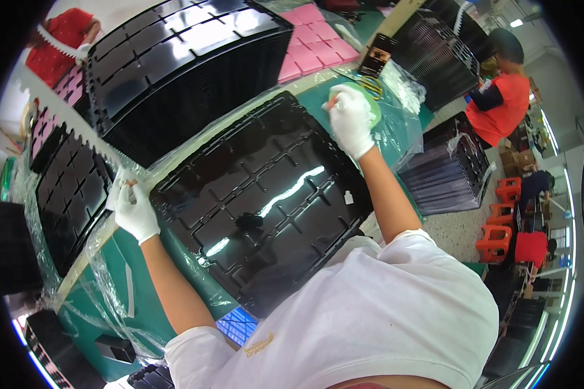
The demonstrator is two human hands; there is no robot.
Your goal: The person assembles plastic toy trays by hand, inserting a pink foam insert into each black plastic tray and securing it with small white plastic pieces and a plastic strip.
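Note:
A large black plastic tray (266,201) with moulded compartments lies tilted on the table in front of me, between my arms. Its sheen reflects the lights, and a small white label (348,197) shows near its right edge. My left hand (135,211), in a white glove with bare fingertips, is closed in a pinch on a small white slip (118,185) by the tray's left corner. Beyond the far right corner, my gloved right hand (351,122) is closed on a pale green rounded thing (372,107). Its kind is hard to make out.
A tall stack of black trays (194,84) stands at the far side, with pink trays (315,42) beside it. Scissors (372,86) and a phone (377,55) lie near my right hand. Clear plastic film (396,133) covers the right end. Other people work nearby.

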